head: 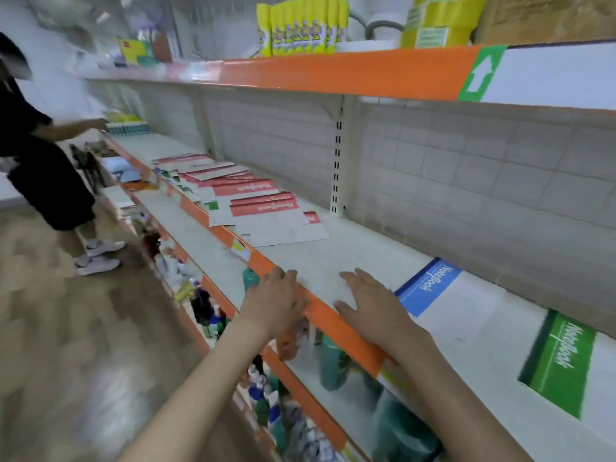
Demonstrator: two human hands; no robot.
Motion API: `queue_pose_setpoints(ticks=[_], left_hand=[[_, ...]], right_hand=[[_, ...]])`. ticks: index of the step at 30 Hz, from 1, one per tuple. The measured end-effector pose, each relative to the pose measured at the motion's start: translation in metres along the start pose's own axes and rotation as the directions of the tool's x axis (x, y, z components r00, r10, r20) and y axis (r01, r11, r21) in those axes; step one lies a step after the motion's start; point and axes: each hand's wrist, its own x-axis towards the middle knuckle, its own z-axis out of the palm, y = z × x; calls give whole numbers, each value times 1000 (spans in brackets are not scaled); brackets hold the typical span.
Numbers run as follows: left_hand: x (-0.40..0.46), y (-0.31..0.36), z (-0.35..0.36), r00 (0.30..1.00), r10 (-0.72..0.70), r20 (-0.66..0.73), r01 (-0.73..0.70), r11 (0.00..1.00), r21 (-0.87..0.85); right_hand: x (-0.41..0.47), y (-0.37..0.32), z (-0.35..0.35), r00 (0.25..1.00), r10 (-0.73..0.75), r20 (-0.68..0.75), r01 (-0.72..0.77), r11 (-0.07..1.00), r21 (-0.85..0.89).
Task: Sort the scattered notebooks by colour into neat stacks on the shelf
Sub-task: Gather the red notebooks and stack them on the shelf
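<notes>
Nearest, both hands sit at the front edge of the shelf (350, 258), and neither holds anything. The left hand (276, 300) rests over the orange edge strip (333, 320) with fingers loosely bent on the lip; the right hand (370, 305) lies flat on the bare shelf surface just behind that edge, fingers straight and spread, pointing away along the shelf.

Just beside the right hand, toward the right end of the shelf, lies the blue notebook (430, 288), its coloured title band nearest the hand and its long axis running slantwise from the back of the shelf toward the front edge. Past it, nearer the right end and the front edge, lies the green notebook (563, 365), with the same slant. Each looks like a single book or a low stack; I cannot tell which.

Farther off, along the shelf beyond the fingertips, the scattered notebooks (256, 201) lie overlapping, mostly red-banded, with a little green showing near the front edge. They run in a loose row up the shelf, well apart from both hands. My judgement: the sorted colours sit to the right and the unsorted heap straight ahead, so the next reach goes forward along the shelf; both hands are about equally near, the right already over the surface

Beyond, another person (40, 155) stands at the far end
</notes>
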Motion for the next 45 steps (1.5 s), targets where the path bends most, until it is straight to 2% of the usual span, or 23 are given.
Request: queue_pose_setpoints(ticks=[10,15,20,28,33,40,45], left_hand=[[-2,-143,-15,991,-134,16,133,990,36],[-3,-182,-15,982,-187,40,186,982,29],[19,-210,-18,982,-188,-10,187,982,-14],[101,-243,-25,986,-155,-67,156,988,2],[165,-256,-34,992,-111,-63,110,994,-16],[241,-269,-33,999,-18,-44,16,999,-35],[279,-269,-23,997,67,-23,-68,995,-67]], right_hand=[[76,-119,60,985,-171,37,171,985,-12],[98,-154,75,974,-223,30,224,974,-21],[137,-173,76,967,-255,28,255,967,-17],[229,-196,67,975,-222,-24,222,975,-15],[286,-207,60,987,-154,-37,156,986,63],[343,-187,57,996,-88,-30,88,996,17],[367,-169,56,999,41,-3,-41,999,9]])
